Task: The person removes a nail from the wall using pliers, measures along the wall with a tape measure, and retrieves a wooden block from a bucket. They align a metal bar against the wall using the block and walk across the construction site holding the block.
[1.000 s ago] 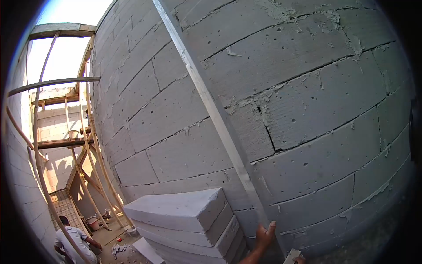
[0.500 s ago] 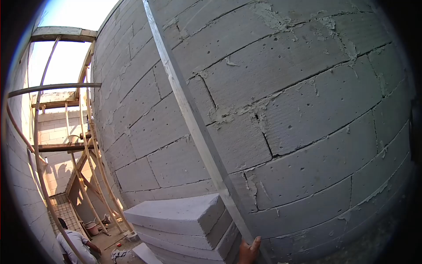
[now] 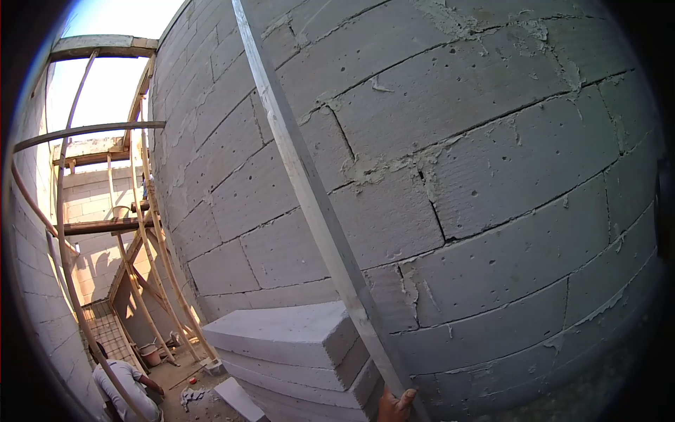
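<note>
A long, pale grey straightedge bar (image 3: 309, 190) slants across the head view from the top edge to the bottom, in front of a wall of grey blocks (image 3: 506, 155). My left hand (image 3: 395, 406) is closed around its lower part at the bottom edge, with the thumb lying over the bar. Whether the bar touches the wall I cannot tell. Just left of the hand, a stack of several light blocks (image 3: 281, 330) stands against the wall's foot. My right hand is out of view.
A person in a light shirt (image 3: 126, 387) crouches at lower left. Wooden poles (image 3: 165, 260) and crossbeams (image 3: 98, 133) form scaffolding in the narrow passage. A bucket (image 3: 150, 354) and a loose slab (image 3: 239, 399) are on the ground.
The view has shifted slightly, so the wall sits a little farther right against the bar. My left hand appears a bit lower and keeps its hold on the bar.
</note>
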